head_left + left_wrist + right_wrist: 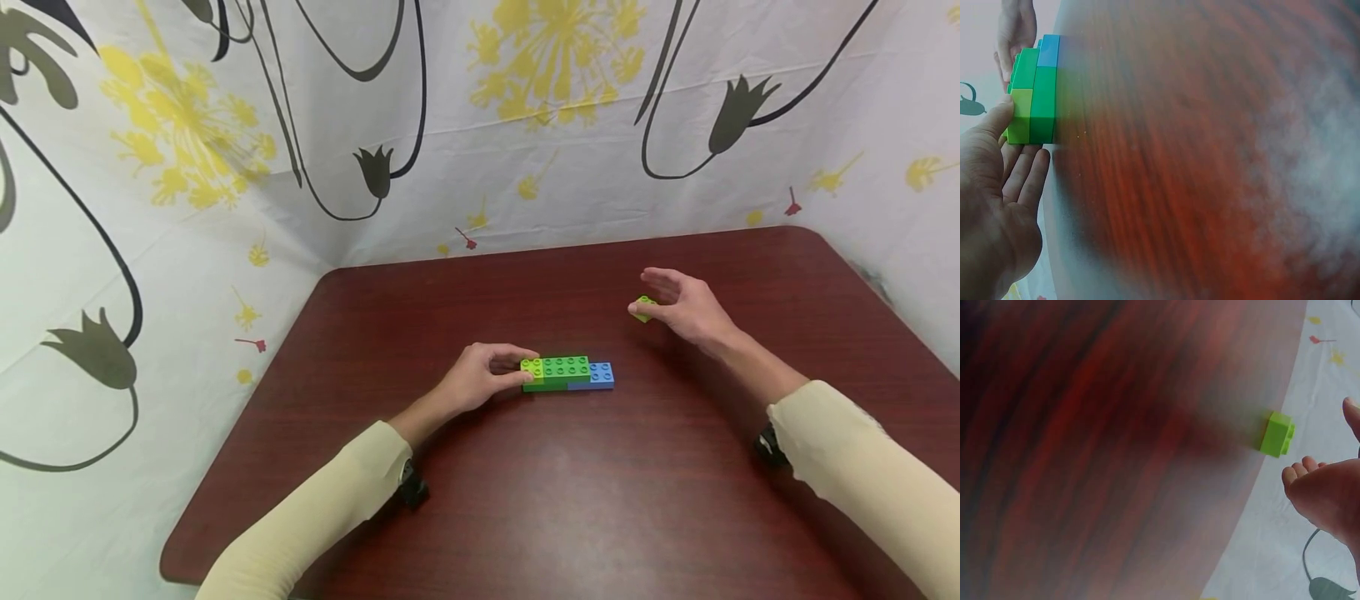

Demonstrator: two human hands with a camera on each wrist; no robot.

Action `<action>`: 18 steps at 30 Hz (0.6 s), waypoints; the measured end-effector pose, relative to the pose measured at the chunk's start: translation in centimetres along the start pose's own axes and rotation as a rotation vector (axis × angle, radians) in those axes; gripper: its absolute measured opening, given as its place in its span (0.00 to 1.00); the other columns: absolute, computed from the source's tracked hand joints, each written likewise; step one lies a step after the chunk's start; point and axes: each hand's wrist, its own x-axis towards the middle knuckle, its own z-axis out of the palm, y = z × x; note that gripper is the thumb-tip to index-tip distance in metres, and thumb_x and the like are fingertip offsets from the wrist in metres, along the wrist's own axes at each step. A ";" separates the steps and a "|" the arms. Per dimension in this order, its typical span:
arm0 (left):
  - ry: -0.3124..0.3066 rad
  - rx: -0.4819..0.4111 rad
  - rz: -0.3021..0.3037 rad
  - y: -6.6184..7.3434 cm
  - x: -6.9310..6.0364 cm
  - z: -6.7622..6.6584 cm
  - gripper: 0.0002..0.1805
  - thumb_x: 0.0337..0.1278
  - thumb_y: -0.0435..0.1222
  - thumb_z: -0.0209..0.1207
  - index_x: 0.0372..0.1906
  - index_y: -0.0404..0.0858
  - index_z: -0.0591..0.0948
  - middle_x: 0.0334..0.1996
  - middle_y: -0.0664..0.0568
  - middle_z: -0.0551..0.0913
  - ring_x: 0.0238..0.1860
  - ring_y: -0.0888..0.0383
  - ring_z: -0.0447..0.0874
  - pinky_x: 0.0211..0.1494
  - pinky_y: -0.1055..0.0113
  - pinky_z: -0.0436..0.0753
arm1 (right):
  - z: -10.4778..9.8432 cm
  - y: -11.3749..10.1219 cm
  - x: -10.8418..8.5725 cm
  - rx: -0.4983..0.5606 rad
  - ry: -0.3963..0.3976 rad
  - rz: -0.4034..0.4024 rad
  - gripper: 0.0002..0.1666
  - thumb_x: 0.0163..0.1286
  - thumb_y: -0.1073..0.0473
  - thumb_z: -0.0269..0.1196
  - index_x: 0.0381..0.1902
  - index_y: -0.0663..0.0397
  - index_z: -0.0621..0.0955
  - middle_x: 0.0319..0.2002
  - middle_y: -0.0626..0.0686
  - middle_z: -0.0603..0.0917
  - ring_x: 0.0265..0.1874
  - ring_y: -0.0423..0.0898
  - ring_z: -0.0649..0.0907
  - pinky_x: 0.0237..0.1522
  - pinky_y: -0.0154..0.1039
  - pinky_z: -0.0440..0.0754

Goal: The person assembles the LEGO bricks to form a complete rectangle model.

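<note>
On the table, green and blue toy building bricks (566,369) are joined in two layers, with a lime brick (532,367) at the left end of the upper layer and a blue brick (602,376) reaching out on the right below. My left hand (474,379) pinches the lime end between thumb and fingers. Farther back to the right, my right hand (692,312) hovers around a separate small lime brick (1277,434), thumb and fingers spread apart. In the right wrist view a gap shows between that brick and the hand.
The dark red wooden table (570,500) has rounded corners. A white cloth (450,100) printed with grey and yellow flowers hangs behind it and along its sides. Black wrist straps (412,485) show at both sleeves.
</note>
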 end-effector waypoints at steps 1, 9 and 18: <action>0.000 0.001 -0.001 0.0 0.0 0.0 0.21 0.66 0.43 0.73 0.62 0.49 0.88 0.55 0.57 0.89 0.50 0.64 0.89 0.53 0.67 0.87 | -0.1 0.1 0.1 -0.001 -0.008 0.011 0.53 0.75 0.53 0.71 0.84 0.65 0.55 0.81 0.67 0.62 0.79 0.65 0.64 0.75 0.64 0.64; -0.001 0.006 0.007 -0.1 -0.1 0.0 0.20 0.67 0.43 0.73 0.62 0.49 0.88 0.54 0.57 0.89 0.50 0.65 0.89 0.54 0.67 0.87 | -0.3 0.7 0.6 -0.031 -0.030 0.060 0.50 0.78 0.56 0.68 0.84 0.68 0.54 0.80 0.70 0.61 0.79 0.67 0.63 0.75 0.64 0.64; 0.001 0.003 -0.003 -0.2 0.0 0.0 0.20 0.66 0.43 0.73 0.62 0.49 0.88 0.54 0.58 0.89 0.50 0.64 0.89 0.53 0.66 0.87 | -0.2 1.2 0.9 -0.081 -0.033 0.084 0.40 0.79 0.60 0.65 0.79 0.72 0.63 0.76 0.72 0.68 0.77 0.67 0.67 0.72 0.62 0.70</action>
